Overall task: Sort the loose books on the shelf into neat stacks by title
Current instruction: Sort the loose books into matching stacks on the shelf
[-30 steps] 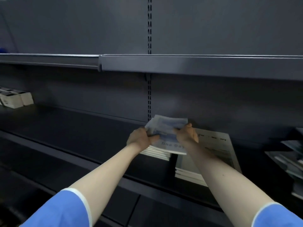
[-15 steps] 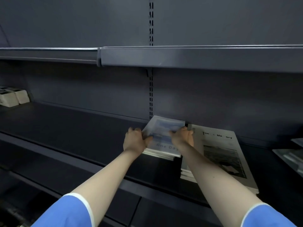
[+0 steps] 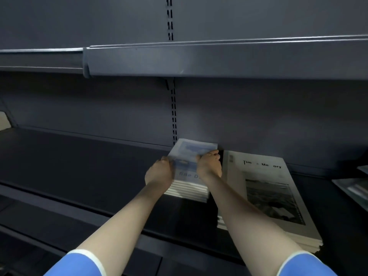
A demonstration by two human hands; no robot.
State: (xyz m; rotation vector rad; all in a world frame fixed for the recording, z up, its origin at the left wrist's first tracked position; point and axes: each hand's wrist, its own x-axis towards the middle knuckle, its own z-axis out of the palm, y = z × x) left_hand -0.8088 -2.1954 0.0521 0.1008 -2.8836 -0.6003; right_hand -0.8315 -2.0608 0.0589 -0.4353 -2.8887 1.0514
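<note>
Blue book stack (image 3: 189,188) gripped at both sides by outstretched hands (image 3: 159,173).

The shelf (image 3: 79,166) under the left hand (image 3: 159,174) looks like smooth, matt dark-grey painted metal. Between both hands, the blue-covered book (image 3: 191,154) has a slightly glossy paper cover. Just right of the right hand (image 3: 209,166), the grey book stack (image 3: 264,196) looks matt paper.

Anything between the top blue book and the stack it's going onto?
Nothing visible. The left hand and right hand hold the blue book directly on its stack; the grey stack lies apart on the right.
</note>
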